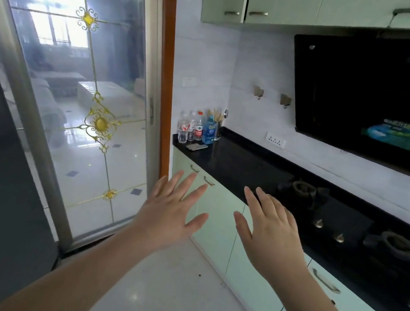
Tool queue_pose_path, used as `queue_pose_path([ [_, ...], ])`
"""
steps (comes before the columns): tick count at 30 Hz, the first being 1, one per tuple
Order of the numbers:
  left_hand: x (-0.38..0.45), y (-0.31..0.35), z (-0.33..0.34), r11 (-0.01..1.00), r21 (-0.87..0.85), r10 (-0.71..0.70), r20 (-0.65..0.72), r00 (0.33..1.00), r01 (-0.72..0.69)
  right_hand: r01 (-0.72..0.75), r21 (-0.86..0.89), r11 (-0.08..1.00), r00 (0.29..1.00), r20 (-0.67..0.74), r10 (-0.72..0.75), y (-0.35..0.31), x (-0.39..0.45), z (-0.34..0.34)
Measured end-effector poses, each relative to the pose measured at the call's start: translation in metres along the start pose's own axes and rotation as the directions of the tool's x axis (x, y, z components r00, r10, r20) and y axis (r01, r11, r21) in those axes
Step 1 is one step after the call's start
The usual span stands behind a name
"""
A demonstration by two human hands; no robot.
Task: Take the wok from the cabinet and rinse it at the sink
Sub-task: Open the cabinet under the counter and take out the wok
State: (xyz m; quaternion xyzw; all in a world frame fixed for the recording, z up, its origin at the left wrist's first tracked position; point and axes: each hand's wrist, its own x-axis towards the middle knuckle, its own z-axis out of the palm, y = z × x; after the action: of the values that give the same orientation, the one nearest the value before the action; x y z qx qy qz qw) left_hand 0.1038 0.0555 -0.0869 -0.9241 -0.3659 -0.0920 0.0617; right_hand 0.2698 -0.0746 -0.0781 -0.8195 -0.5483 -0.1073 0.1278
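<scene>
Left hand and right hand raised side by side in the near middle, palms away, fingers spread and straight, grasping nothing, touching nothing. Beyond them, pale green lower cabinets with doors closed under a black countertop. Wok nowhere in sight; sink out of view as well. On the right, a gas hob with two burners, both bare. At the far left end of the countertop, clear plastic bottles clustered beside a blue bottle; contents of the clear ones unclear. Just right of these, a metal holder with chopsticks and a ladle standing upright inside. Sliding glass door on the left.
</scene>
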Motion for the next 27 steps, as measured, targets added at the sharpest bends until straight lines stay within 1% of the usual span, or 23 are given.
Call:
queue_pose_path([
  [6, 0.027, -0.071, 0.025, 0.998, -0.042, -0.042, 0.009, 0.999, 0.043, 0.03, 0.009, 1.0, 0.998, 0.054, -0.03, -0.055, 0.063, 0.032],
  [10, 0.05, -0.12, 0.037, 0.997, -0.051, -0.054, -0.016, 0.998, 0.054, 0.037, -0.016, 0.999, 0.996, 0.078, -0.036, -0.091, 0.104, 0.053],
  [13, 0.067, -0.148, 0.045, 0.996, -0.064, -0.057, -0.01, 0.998, 0.057, 0.033, -0.04, 0.999, 0.997, 0.074, -0.03, -0.107, 0.129, 0.067],
  [20, 0.101, -0.19, 0.073, 0.995, -0.071, -0.063, 0.028, 0.998, 0.065, -0.008, -0.084, 0.996, 0.992, 0.123, 0.018, -0.124, 0.167, 0.095],
  [23, 0.119, -0.197, 0.086, 0.994, -0.08, -0.076, 0.043, 0.996, 0.079, -0.037, -0.115, 0.993, 0.991, 0.124, 0.051, -0.117, 0.178, 0.11],
  [27, 0.152, -0.194, 0.104, 0.995, -0.077, -0.06, 0.052, 0.997, 0.064, -0.047, -0.097, 0.994, 0.985, 0.164, 0.062, -0.102, 0.199, 0.134],
])
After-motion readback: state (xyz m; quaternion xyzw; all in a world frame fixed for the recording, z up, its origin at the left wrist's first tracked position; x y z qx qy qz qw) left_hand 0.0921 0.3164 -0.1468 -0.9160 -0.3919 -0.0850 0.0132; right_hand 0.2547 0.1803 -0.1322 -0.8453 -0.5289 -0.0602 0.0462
